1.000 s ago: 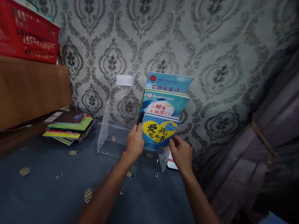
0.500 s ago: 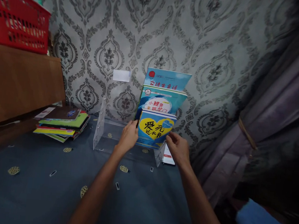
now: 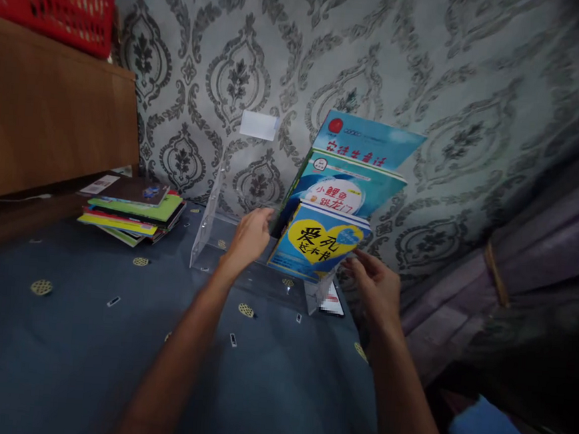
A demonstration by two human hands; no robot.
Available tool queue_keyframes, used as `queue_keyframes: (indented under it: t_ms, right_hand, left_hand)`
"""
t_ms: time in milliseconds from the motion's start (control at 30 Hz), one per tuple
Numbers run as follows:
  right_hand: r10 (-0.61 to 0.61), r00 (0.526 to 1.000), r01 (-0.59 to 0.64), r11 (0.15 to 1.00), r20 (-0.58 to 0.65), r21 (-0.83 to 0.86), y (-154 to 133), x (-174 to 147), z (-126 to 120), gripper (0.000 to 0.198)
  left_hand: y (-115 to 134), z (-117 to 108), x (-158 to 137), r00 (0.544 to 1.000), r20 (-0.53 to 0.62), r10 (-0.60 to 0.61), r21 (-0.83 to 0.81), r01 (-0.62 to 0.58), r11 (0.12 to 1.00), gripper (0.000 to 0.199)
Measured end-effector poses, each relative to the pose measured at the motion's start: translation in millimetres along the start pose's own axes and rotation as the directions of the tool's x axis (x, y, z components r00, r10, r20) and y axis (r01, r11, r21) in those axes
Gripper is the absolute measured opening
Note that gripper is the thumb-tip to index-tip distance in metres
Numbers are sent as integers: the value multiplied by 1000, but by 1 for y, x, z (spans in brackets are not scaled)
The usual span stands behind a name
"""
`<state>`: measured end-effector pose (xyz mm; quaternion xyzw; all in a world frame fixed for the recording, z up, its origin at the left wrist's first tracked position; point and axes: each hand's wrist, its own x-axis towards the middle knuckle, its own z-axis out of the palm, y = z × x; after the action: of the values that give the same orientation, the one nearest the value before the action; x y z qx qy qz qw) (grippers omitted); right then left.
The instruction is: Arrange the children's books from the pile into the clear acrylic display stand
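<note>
Several books stand in the right end of a clear plastic book rack [image 3: 200, 237], tallest at the back. In front is a small blue book with a yellow heart [image 3: 317, 242]. Behind it are a carp-cover blue book [image 3: 339, 194] and a taller light-blue book [image 3: 370, 140]. My left hand [image 3: 253, 233] is over the rack, just left of the books, fingers stretched out and empty. By the front book's right edge is my right hand [image 3: 377, 284], its fingers loosely bent and apart; whether they touch the edge is hard to tell.
A pile of books [image 3: 132, 211] lies at the left on the dark patterned cloth [image 3: 83, 348]. Behind it are a wooden cabinet [image 3: 57, 112] and a red basket [image 3: 70, 2]. A phone [image 3: 333, 301] lies beside the rack's right end. A curtain [image 3: 457, 310] hangs at the right.
The view has tilted and shifted, so the books appear further right and slanted. My left hand has come away from the books' left side. My right hand's fingers have loosened by the right edge.
</note>
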<state>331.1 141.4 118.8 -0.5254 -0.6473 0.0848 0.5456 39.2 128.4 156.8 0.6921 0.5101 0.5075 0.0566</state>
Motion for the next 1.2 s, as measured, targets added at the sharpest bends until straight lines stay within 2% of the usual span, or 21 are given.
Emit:
queue_keyframes:
  t_ms: [67, 133, 233, 367, 633, 833, 1200]
  right_hand:
    - [25, 1000, -26, 993, 15, 111, -3, -1, 1, 52]
    - [-14, 1000, 9, 978, 23, 206, -9, -2, 5, 57]
    - [-85, 996, 78, 952, 12, 295, -17, -4, 11, 68]
    - [-109, 994, 90, 925, 31, 370, -27, -6, 17, 82]
    - [-133, 988, 95, 927, 80, 364, -39, -8, 19, 77]
    - [-148, 986, 109, 924, 82, 367, -41, -7, 21, 78]
    - [-178, 982, 137, 905, 68, 404, -35, -7, 26, 83]
  left_hand:
    - [1, -1, 1, 999, 29, -16, -2, 16, 1000, 47]
    - [2, 0, 1, 999, 45, -17, -9, 17, 1000, 47]
    - [3, 5, 1, 998, 62, 19, -66, -15, 998, 50]
    - [6, 12, -1, 993, 93, 70, -129, -58, 990, 54]
    - [11, 29, -5, 989, 111, 100, -239, -71, 968, 60]
    - [13, 36, -7, 990, 85, 111, -209, -92, 974, 68]
    - [7, 47, -10, 991, 27, 132, -265, -120, 957, 62]
